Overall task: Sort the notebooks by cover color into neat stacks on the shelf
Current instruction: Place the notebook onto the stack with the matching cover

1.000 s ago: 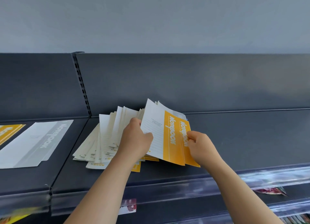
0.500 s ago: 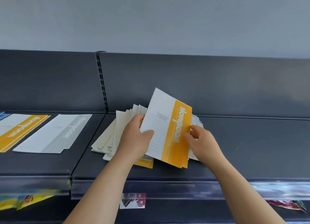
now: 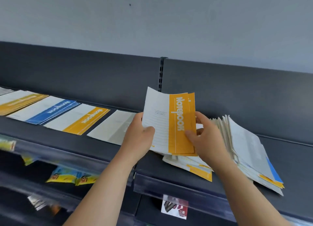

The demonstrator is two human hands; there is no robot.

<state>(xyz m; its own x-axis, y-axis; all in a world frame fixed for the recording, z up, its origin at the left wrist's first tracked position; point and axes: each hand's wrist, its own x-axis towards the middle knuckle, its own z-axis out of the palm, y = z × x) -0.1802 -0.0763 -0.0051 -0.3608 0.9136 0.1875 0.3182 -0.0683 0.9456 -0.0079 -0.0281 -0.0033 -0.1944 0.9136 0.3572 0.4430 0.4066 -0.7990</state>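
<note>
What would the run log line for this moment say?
left hand: grips yellow notebooks | right hand: pinches them too | notebooks: held upright at mixed pile | sorted stacks: left along shelf

Centre frame, the held notebooks [image 3: 166, 124] stand upright between the left hand [image 3: 138, 139] and right hand [image 3: 207, 139]. The fanned pile [image 3: 245, 151] lies on the shelf [image 3: 291, 159] at right, and a row of flat stacks [image 3: 79, 120] stretches left.

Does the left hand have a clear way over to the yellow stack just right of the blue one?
Likely yes: the left hand grips the lifted yellow notebooks, and only a flat white notebook lies between it and the yellow stack.
</note>
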